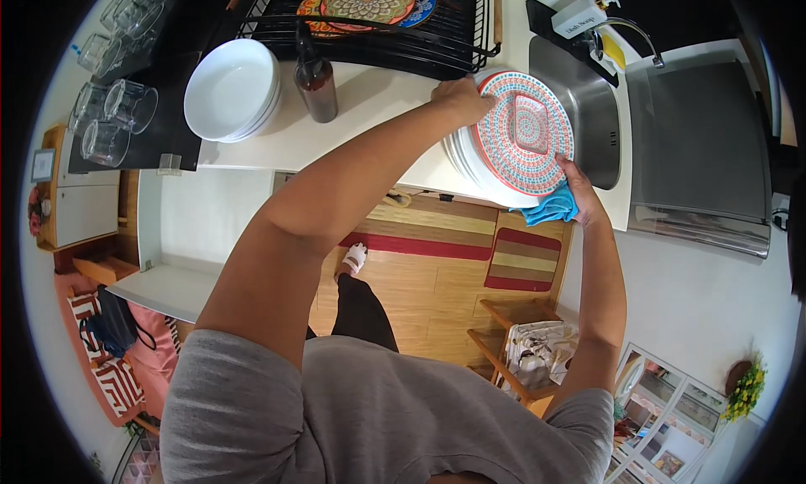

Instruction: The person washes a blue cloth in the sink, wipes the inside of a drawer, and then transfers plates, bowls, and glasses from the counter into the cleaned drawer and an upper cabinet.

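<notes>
A round plate [497,141] with red and blue patterning and a red rim lies over a stack of white plates [463,160] at the sink's left edge. A rounded square with the same pattern sits at its middle; I cannot tell if it is a separate dish. My left hand [463,101] grips the far left rim. At the near right rim is my right hand [580,193], thumb on top, with a blue cloth [549,208] bunched against its fingers. The undersides of both grips are hidden.
White bowls [233,90] are stacked beside a brown spray bottle [316,84]. Behind stands a black dish rack [277,34] with colourful round mats or plates. Glass mugs [129,106] occupy the left. A soap dispenser [579,17] and faucet [636,27] flank the steel sink [601,106]. Below hangs an open cabinet door [170,289].
</notes>
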Tool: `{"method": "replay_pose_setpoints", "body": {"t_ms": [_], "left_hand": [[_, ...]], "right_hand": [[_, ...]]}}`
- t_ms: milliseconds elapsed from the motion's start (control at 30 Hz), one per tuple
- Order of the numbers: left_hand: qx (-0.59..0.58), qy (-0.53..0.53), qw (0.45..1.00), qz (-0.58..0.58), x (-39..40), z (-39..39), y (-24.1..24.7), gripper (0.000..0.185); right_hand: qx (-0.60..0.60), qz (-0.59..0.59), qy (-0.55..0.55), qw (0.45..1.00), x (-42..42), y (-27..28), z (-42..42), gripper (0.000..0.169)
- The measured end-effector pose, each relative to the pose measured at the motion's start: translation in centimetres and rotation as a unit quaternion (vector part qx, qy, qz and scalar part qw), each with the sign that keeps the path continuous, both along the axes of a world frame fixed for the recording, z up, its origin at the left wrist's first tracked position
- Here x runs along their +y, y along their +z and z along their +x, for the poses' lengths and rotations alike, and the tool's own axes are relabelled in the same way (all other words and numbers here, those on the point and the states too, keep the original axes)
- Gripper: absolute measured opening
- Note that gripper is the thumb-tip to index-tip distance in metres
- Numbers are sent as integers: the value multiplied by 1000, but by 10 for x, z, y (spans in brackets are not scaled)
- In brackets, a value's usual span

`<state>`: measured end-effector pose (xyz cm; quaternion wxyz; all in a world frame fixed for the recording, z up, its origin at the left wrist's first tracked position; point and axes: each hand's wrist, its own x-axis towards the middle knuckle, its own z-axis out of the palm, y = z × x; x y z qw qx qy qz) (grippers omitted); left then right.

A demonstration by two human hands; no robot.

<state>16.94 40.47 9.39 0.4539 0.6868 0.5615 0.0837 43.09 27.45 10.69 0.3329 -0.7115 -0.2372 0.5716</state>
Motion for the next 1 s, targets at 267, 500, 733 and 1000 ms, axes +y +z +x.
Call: {"method": "replay_pose_setpoints", "body": {"t_ms": [267,500,733,1000], "left_hand": [[-9,26,999,-23,3,1,-5,80],[-66,49,995,-60,12,3,-28,83],[-109,50,992,25,-20,-24,-34,84],[-235,60,960,137,-225,-229,-72,42]], "right_hand": [[46,14,16,999,-5,4,-5,69],[13,17,18,1000,-8,7,-9,70],[-53,43,16,997,-47,13,3,65],[62,-92,29,993,-188,-27,-141,29]]}}
